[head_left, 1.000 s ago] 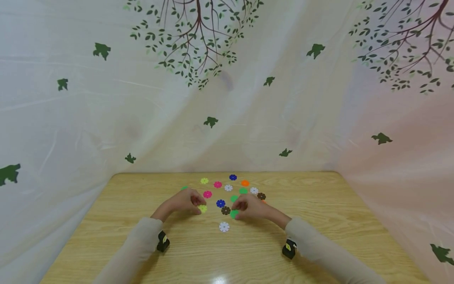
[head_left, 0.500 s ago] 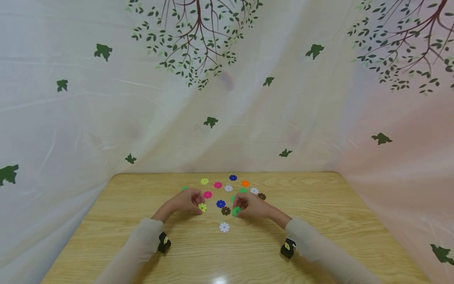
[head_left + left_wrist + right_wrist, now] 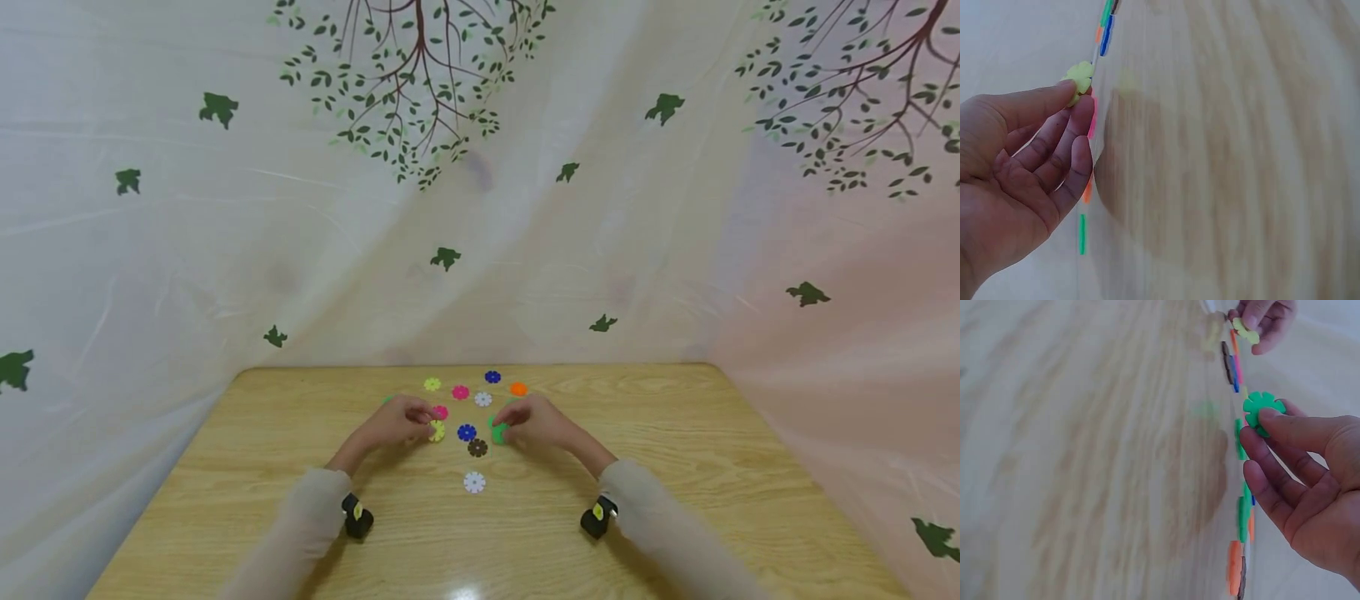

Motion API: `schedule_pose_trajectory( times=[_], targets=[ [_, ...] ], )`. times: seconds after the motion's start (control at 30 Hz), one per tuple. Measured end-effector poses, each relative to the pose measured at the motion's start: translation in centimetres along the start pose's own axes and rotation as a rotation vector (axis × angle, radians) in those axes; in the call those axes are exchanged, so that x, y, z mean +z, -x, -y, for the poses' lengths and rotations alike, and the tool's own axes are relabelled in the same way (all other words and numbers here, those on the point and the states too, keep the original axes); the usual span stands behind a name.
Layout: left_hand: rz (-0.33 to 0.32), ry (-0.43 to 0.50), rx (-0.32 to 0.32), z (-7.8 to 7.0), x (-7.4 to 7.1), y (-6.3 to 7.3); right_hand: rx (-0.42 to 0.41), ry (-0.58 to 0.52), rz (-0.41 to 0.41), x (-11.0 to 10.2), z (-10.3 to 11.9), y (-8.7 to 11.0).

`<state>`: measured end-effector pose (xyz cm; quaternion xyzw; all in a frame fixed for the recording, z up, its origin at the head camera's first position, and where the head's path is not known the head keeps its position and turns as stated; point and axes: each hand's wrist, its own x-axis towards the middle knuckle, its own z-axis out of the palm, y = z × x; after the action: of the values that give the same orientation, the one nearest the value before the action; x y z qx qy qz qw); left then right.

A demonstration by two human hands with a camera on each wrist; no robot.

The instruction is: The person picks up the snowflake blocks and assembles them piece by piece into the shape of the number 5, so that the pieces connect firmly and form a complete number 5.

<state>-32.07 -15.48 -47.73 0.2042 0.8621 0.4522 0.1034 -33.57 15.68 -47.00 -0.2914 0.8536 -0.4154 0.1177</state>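
Note:
My left hand (image 3: 396, 422) pinches a yellow flower-shaped disc (image 3: 1079, 77) between thumb and fingers, raised above the table. Across from it, my right hand (image 3: 542, 422) pinches a green notched disc (image 3: 1262, 411) by its edge, also lifted. Between the hands on the table lie a blue disc (image 3: 467, 432) and a brown disc (image 3: 477, 448). Closer to me is a white disc (image 3: 474, 482). A pink disc (image 3: 441, 412) shows just beyond the left fingertips. Another green disc (image 3: 492, 422) is partly hidden by the right hand.
Farther back lie a second yellow disc (image 3: 432, 384), a second pink disc (image 3: 461, 392), another blue one, a white one and an orange disc (image 3: 518, 389). The wooden table (image 3: 480, 542) ends at a white printed curtain (image 3: 480, 308). Each wrist wears a small black camera.
The right hand has lifted the green disc off the table and tilted it up. The left hand has raised the yellow disc and shifted slightly right; the wrists have drawn nearer.

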Motion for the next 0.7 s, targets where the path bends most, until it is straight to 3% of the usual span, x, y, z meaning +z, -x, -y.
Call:
schedule_pose_trajectory(
  times=[0.3, 0.7],
  targets=[
    [-0.061, 0.118, 0.067, -0.1, 0.1, -1.3, -0.013, -0.162, -0.096, -0.6, -0.2, -1.4],
    [-0.106, 0.374, 0.006, -2.1, 0.3, -3.0, 0.044, -0.321, -0.228, -1.0, 0.4, -3.0]
  ],
)
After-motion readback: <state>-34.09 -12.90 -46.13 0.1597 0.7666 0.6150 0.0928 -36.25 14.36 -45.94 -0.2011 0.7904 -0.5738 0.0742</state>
